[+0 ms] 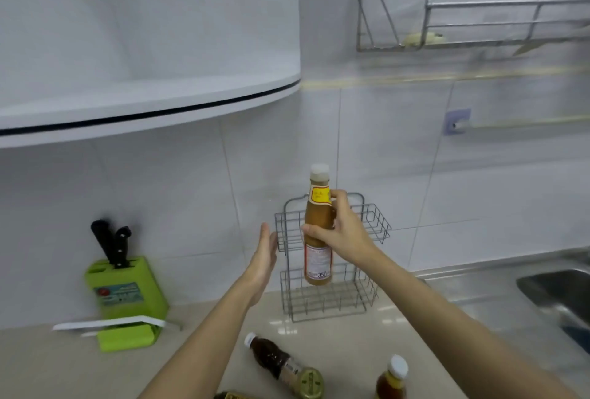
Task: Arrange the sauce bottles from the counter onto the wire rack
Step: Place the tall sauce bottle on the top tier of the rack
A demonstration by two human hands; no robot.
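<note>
We held the tall sauce bottle [317, 229] in our right hand [346, 234]. The fingers were curled around its middle and the forefinger lay on the yellow neck label. The bottle stood upright, with a white cap on top and light brown sauce inside. It was in the air in front of the wire rack [332, 304], covering part of the upper basket, and its base was at the height of the lower basket. We could not tell if it touched the wires.

Our left hand [263, 258] held nothing. Its fingers were straight and together, just beside the left edge of the rack.

The rack had two baskets and stood on the counter [64, 366] against the tiled wall. On the counter near us, a dark bottle [274, 358] lay on its side, and a small bottle [392, 379] with a white cap stood upright to the right of it. On the left there was a green knife block [127, 296] with black handles sticking out. A steel sink [562, 290] was at the right.
</note>
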